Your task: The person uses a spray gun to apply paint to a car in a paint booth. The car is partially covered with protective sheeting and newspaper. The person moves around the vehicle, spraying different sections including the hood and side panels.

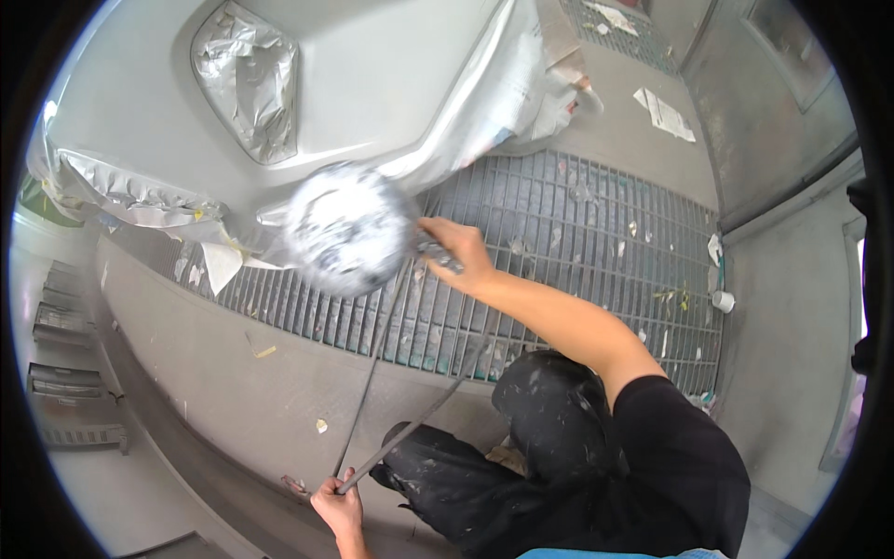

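Observation:
My right hand (463,255) is closed around the handle of a spray gun (436,250). The gun's round cup (349,228), smeared silver and white, is blurred and hides the nozzle. In front of the gun stands a large light-grey panel (382,65), apparently a vehicle's bodywork. Low in the view, my left hand (337,505) grips a thin grey hose (400,434) at a bend. Two lengths of hose run up from that fist, one toward the gun and the other passing near my right forearm.
Crumpled silvery masking (247,84) covers an opening in the panel, and loose masking sheet (494,102) hangs along its edge. Below lies a metal floor grating (596,242) with scraps on it. A white cup (723,301) lies by the right wall (792,270).

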`<state>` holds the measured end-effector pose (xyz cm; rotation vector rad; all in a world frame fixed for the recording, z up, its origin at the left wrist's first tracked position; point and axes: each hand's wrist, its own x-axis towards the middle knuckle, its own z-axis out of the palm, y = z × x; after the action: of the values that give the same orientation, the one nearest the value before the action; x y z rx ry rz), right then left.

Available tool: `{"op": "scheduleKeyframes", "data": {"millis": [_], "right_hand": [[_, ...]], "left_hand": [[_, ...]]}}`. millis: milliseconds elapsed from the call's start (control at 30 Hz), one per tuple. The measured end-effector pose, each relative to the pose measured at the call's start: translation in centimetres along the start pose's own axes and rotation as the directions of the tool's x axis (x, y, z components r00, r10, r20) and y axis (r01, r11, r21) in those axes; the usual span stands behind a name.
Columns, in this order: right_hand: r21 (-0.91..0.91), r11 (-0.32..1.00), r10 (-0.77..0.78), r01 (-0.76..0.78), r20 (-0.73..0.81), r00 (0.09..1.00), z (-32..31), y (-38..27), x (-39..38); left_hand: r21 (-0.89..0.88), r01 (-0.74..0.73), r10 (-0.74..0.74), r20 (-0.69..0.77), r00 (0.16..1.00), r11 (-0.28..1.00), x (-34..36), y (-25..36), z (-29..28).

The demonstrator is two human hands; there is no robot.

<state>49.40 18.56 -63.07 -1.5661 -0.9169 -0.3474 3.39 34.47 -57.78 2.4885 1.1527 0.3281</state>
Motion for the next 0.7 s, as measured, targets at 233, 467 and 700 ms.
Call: {"op": "scheduleKeyframes", "data": {"millis": [233,467,700], "right_hand": [[-0.144,0.985,-0.099,0.092,-0.041,0.994,-14.6,4.2,3.0],[-0.2,0.977,0.069,-0.075,-0.036,0.997,-24.5,6.7,11.6],[-0.056,0.984,0.167,-0.172,-0.089,0.982,-32.0,6.3,18.3]], "left_hand": [[-0.101,-0.048,0.084,0.389,0.917,0.994,0.5,12.1,3.1],[-0.304,-0.068,0.202,0.434,0.878,0.95,1.6,22.2,7.5],[-0.378,-0.109,0.265,0.39,0.882,0.919,2.8,25.6,10.0]]}}
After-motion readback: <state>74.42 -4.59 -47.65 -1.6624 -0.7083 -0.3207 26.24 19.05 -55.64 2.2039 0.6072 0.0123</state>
